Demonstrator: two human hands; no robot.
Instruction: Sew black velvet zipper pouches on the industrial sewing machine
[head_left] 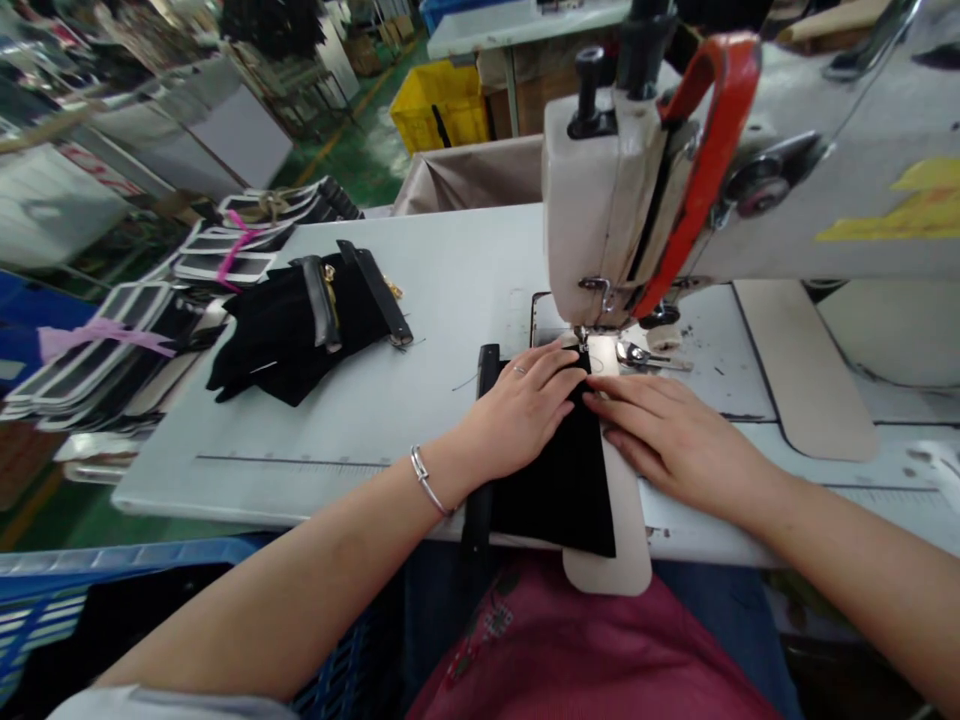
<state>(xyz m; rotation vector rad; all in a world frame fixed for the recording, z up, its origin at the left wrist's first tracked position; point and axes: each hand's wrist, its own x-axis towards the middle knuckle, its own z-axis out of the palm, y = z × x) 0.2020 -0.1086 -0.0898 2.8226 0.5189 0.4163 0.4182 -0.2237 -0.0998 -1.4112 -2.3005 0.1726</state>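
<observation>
A black fabric piece (pixel 562 490) with a dark strip (pixel 478 520) along its left side lies under the head of a white sewing machine (pixel 600 210). My left hand (pixel 529 405) rests on the fabric, palm down with fingers spread, its fingertips close to the presser foot (pixel 583 338). Along the fabric's right edge lies my right hand (pixel 660 430), fingers stretched out and their tips touching the edge near the needle. Both hands press flat and grip nothing. A long pale plate (pixel 630 520) shows beneath the fabric's right side.
Black pieces with dark strips (pixel 300 320) lie on the left of the white table (pixel 247 485). Tied bundles (pixel 127 340) stand beyond its left edge. A blue basket (pixel 150 555) is at the lower left, a yellow bin (pixel 442 105) behind. The machine arm extends rightward.
</observation>
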